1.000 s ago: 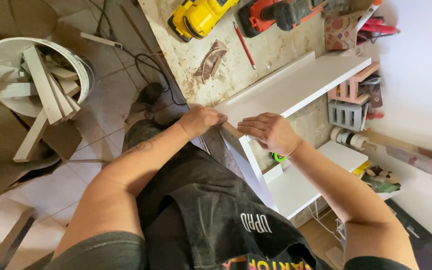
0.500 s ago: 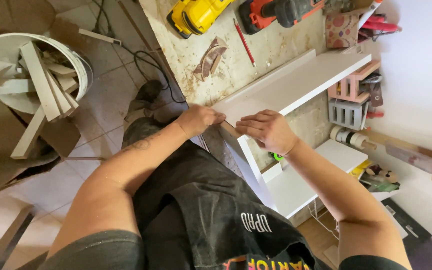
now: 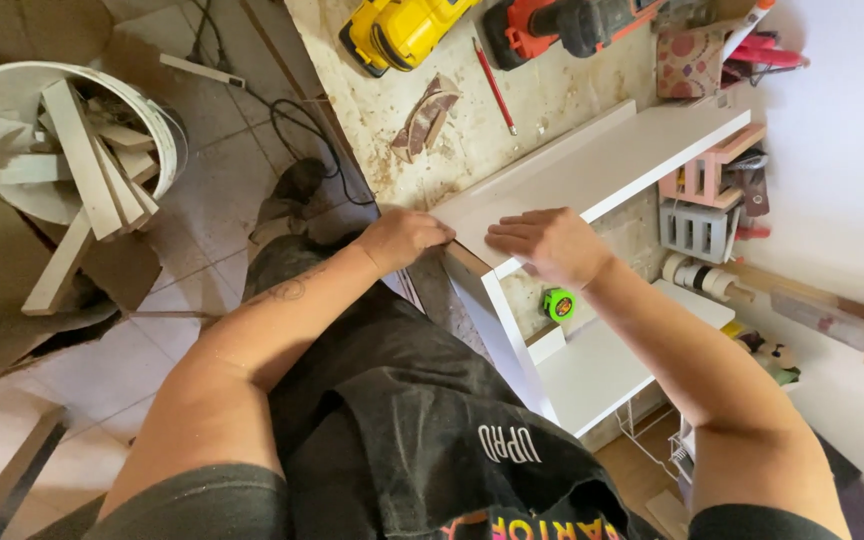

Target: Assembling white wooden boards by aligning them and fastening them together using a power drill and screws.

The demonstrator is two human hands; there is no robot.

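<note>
The white shelf board already sits across the top of the upright white side panel, its near corner squared over the panel's edge at the workbench rim. The left hand curls closed around that corner; the right hand lies flat and open on the board, fingers together, pressing down. I see no screw or fastener at the joint, so fixing looks undone, as far as I can judge. A lower white shelf is in place. Counted: 2 hands, 1 green tape measure, 1 red pencil, 2 power tools, yellow and red, 1 bucket of wood offcuts.
</note>
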